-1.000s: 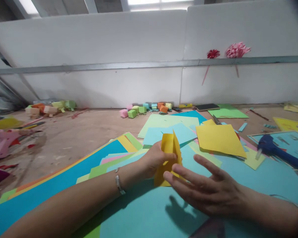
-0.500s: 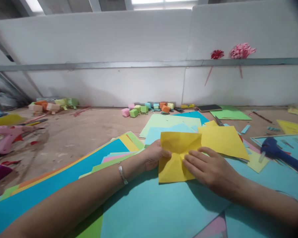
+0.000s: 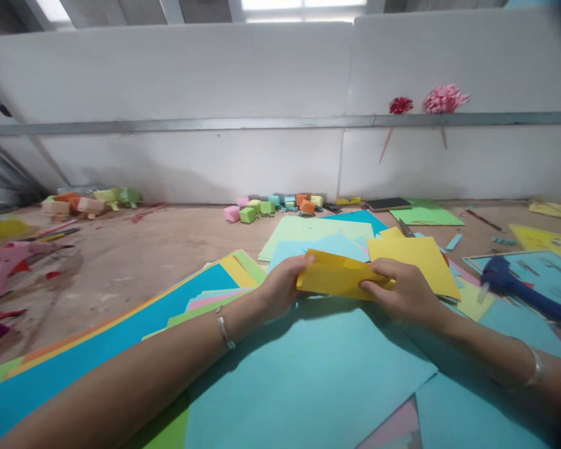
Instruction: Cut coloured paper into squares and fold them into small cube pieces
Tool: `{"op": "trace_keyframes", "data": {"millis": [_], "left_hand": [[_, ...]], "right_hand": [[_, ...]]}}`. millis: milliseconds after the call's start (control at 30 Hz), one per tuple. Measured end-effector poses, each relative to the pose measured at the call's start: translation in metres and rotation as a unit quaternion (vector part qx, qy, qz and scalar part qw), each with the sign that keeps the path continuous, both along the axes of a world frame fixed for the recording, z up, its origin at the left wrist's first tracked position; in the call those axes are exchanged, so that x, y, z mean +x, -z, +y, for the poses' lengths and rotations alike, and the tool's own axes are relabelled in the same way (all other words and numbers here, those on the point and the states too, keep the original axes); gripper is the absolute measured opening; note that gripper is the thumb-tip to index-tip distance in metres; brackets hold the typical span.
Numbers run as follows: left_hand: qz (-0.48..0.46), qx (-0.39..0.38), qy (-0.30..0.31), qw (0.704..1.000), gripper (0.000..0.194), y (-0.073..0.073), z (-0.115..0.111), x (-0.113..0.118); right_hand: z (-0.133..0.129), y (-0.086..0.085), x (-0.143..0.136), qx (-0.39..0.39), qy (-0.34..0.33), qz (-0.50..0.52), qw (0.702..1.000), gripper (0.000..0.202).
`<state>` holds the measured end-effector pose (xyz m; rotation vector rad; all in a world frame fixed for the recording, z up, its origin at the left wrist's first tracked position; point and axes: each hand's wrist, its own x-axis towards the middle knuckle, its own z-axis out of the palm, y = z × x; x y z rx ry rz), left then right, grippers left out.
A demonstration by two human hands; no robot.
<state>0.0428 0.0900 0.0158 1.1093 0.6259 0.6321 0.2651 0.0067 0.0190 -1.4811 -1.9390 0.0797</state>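
Note:
A sheet of yellow paper [image 3: 334, 274], folded over into a narrow band, is held up between my two hands. My left hand [image 3: 284, 284] grips its left end, the thumb near the top edge. At the right end, my right hand [image 3: 399, 287] pinches the paper between thumb and fingers. Below them lies a large light-blue sheet [image 3: 303, 368]. More yellow paper [image 3: 416, 265] rests flat just beyond my right hand.
A blue glue gun [image 3: 518, 287] lies at the right, a pink glue gun [image 3: 9, 262] at the left. Small coloured paper cubes [image 3: 266, 207] stand along the wall. Stacked coloured sheets [image 3: 168, 305] spread under my left arm. A dark phone-like slab [image 3: 388, 204] lies at the back.
The yellow paper was an opened, creased square; now it is folded over to about half its height. My right hand has moved from lying on its face to pinching its right end.

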Motion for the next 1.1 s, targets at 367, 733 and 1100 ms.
{"op": "trace_keyframes", "data": {"millis": [367,733,1100], "left_hand": [[0.152,0.423,-0.168,0.877,0.028,-0.006,0.005,-0.007],[0.178,0.400,-0.161,0.885,0.024,0.002,0.010,-0.006],[0.349,0.191,0.111,0.911,0.017,-0.021,0.022,-0.016]], "right_hand": [[-0.002,-0.001,-0.003,-0.041,0.038,0.053,0.997,0.019],[0.000,0.001,0.000,0.005,0.040,0.062,0.997,0.021],[0.005,0.000,0.002,-0.129,0.027,0.092,0.987,0.019]]}}
